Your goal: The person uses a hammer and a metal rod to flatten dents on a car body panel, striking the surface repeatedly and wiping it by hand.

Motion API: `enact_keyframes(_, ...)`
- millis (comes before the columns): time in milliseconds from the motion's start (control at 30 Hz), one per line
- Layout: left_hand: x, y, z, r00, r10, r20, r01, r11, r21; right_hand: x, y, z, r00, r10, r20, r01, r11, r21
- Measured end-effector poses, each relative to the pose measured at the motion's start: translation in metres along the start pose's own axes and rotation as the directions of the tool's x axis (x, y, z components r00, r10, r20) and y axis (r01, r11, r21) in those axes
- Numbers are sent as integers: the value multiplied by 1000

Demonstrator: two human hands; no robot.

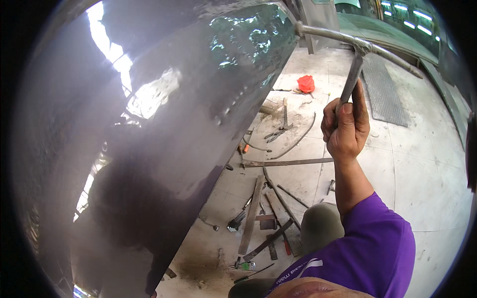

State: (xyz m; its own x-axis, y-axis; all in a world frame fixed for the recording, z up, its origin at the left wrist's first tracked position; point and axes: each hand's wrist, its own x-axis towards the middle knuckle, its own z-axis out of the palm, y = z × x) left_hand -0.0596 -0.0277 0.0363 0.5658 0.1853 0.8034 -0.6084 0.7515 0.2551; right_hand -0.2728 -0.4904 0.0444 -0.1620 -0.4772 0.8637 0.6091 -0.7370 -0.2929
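Observation:
My right hand is raised and closed around the handle of a panel-beating hammer. Its long, thin metal head spans the upper right, with one end by the upper edge of a large, dark, glossy panel. Whether that end touches the panel, I cannot tell. Dents and ripples show on the panel's reflective surface, mostly near its upper part. My left hand is not discernible; the panel fills the left side of the view.
On the pale floor lie several metal bars, a claw-type hammer, a bent rod, a long flat strip and a crumpled red thing. A grey textured mat lies farther right. My knee is beside the tools.

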Motion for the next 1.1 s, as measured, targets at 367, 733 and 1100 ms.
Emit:
enact_keyframes(367,0,-17,77,987,-50,153,15,975,222,5,23,17,996,-53,78,62,992,-110)
enact_keyframes(733,0,-14,71,972,-17,235,-49,961,272,9,33,8,993,-98,59,99,995,-16)
enact_keyframes(1100,-5,-19,72,965,-48,256,-5,979,201,34,46,20,991,15,135,-10,999,-31)
